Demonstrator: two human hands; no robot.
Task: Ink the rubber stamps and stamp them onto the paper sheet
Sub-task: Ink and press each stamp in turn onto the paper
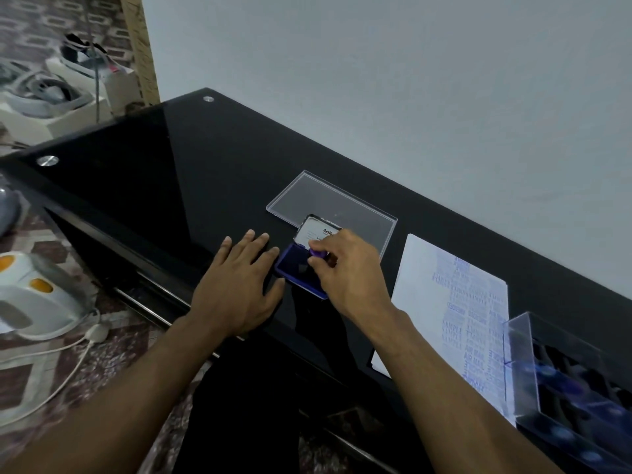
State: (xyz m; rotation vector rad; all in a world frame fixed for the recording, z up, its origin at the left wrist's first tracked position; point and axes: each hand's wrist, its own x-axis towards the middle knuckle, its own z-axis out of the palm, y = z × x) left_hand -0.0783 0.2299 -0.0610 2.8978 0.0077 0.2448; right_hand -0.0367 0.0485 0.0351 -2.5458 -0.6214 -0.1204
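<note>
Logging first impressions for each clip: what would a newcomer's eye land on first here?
First, the two hands at the centre of the black glass table: the right hand pinches a purple stamp over the open blue ink pad, while the left hand lies flat beside the pad. Next, to the right, the paper sheet crowded with blue stamped words.

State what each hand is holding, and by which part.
The right hand pinches a purple rubber stamp by its handle, over the ink pad. The left hand holds nothing, resting flat on the table.
</note>
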